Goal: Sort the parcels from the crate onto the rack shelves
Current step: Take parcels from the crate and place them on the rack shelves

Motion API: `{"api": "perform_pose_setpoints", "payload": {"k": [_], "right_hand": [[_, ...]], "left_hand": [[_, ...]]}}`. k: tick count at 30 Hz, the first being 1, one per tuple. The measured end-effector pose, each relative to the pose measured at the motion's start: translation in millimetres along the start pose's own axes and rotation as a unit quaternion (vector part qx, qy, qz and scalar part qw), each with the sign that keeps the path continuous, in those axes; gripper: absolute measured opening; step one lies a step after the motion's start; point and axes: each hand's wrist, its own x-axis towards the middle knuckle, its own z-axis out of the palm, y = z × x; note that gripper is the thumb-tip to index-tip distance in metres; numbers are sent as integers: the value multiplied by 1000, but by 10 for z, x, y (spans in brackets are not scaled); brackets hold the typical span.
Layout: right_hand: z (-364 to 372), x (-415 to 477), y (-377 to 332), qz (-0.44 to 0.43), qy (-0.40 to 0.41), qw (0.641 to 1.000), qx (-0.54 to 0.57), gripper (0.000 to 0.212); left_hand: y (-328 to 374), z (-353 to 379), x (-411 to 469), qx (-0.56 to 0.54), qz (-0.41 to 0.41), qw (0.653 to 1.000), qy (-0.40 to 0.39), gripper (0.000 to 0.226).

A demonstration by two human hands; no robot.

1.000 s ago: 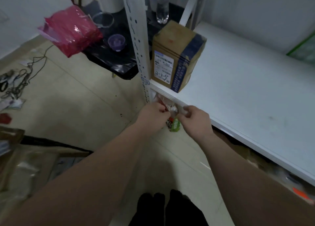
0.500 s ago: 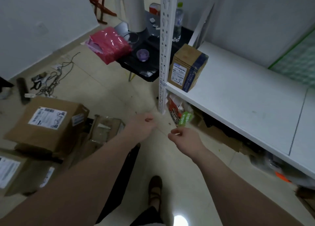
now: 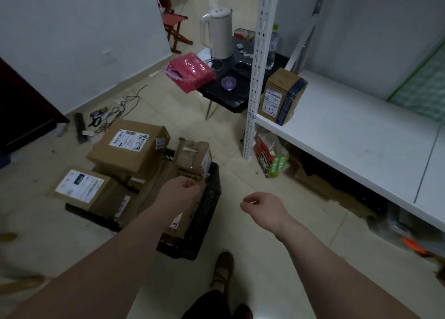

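Observation:
A black crate (image 3: 207, 212) on the floor holds several cardboard parcels; the largest labelled box (image 3: 130, 147) lies on top, another labelled box (image 3: 81, 188) at the left. My left hand (image 3: 180, 191) hovers over the crate's right part with fingers loosely curled, holding nothing. My right hand (image 3: 262, 208) hangs above the floor to the right of the crate, fingers loosely curled and empty. A brown and blue parcel (image 3: 281, 97) stands upright at the left end of the white rack shelf (image 3: 349, 135). A red and green snack bag (image 3: 269, 157) leans under that shelf by the rack post (image 3: 255, 66).
A black side table (image 3: 231, 94) behind the post carries a pink bag (image 3: 190, 72), a white kettle (image 3: 218, 33) and a purple cup (image 3: 228, 82). Cables and tools lie on the floor at the left. Flattened cardboard lies under the shelf. My shoe (image 3: 222, 270) is near the crate.
Both hands have left the snack bag under the shelf and drawn back. My view has swung left and pulled away, and my left hand now sits over the crate of parcels.

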Motion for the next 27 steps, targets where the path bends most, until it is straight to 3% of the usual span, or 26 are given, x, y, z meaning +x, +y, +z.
{"api": "perform_pose_setpoints", "payload": {"k": [12,15,19,24,27], "right_hand": [[555,-80,-715,-18,-12,998,-51,30],[889,101,-1023,-13,-17,999,-46,26],[1495,411,-1534,13,-24,1000,8,29],[2321,764,-2154,60,-28,993,97,13],[2625,912,-2402,65,-2,989,131,27]], "left_hand": [[-794,-851,-34,-54,-19,998,38,43],[-1038,-1196,143,-61,-21,997,42,32],[-1351,-1826,503,-50,-12,998,42,33],[-1705,-2666,1095,7,1,1000,30,41],[-1837,-2959,1389,38,2,999,29,33]]}}
